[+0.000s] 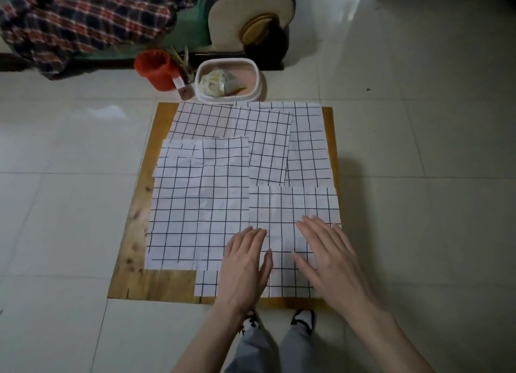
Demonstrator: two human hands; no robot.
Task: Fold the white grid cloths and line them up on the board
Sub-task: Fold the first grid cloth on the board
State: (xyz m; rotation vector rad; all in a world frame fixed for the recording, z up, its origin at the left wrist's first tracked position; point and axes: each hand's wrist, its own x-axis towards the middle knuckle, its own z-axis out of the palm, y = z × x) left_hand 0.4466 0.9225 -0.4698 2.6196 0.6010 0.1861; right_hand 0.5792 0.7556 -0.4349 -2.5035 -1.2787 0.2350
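- My left hand (pixel 245 264) lies flat on the near right cloth (pixel 293 233), fingers straight and only slightly apart, holding nothing.
- My right hand (pixel 332 258) lies flat on the same cloth just beside it, fingers straight and close together, also holding nothing.
- The white grid cloths all lie on the wooden board (pixel 167 284), which rests on the tiled floor (pixel 418 177).
- As I judge it, most of the work is done: a wide cloth (pixel 178 219) near left, one at far left (pixel 201 118), one at far right (pixel 310 149) and a tilted one (pixel 269 149) overlapping in the middle.
- What seems left is smoothing this cloth and straightening the overlapping, crooked ones into tidy rows.
- Beyond the board stand a red cup (pixel 156 70) and a white tub (pixel 258 79); a small label (pixel 178 82) shows, too small to read.
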